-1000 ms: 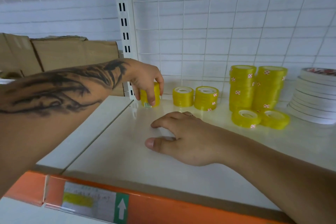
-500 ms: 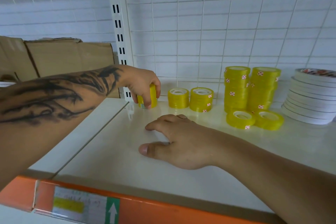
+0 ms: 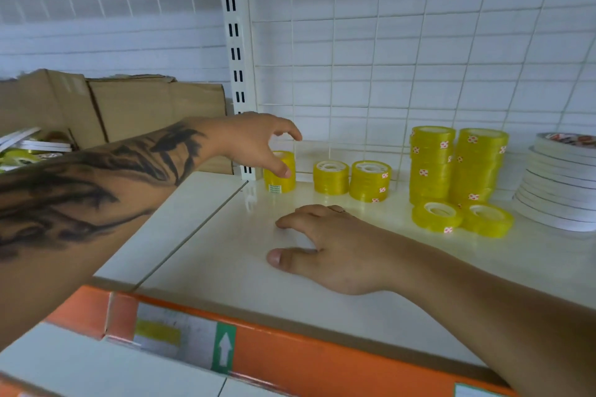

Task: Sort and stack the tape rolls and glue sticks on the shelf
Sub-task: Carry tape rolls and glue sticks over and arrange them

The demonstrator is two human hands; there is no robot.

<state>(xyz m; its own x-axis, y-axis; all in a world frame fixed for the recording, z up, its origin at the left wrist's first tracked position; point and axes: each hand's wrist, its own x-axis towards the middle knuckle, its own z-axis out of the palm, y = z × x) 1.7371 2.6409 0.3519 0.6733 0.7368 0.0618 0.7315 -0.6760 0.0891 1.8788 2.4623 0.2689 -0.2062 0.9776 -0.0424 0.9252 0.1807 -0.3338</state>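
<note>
so i'm spreading my left hand (image 3: 258, 142) open just above the yellow roll stack (image 3: 280, 172) at eleven o'clock, seating it by the upright (image 3: 237, 74); my right hand (image 3: 329, 248) is lying flat, bracing on the shelf (image 3: 354, 316).

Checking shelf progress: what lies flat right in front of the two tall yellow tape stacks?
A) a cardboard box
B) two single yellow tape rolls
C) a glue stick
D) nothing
B: two single yellow tape rolls lie flat on the shelf, just in front of the tall stacks.

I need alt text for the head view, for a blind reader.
Left hand opens over a yellow tape stack at the shelf's back corner; right hand rests flat on the shelf. More yellow stacks stand to the right.
</note>
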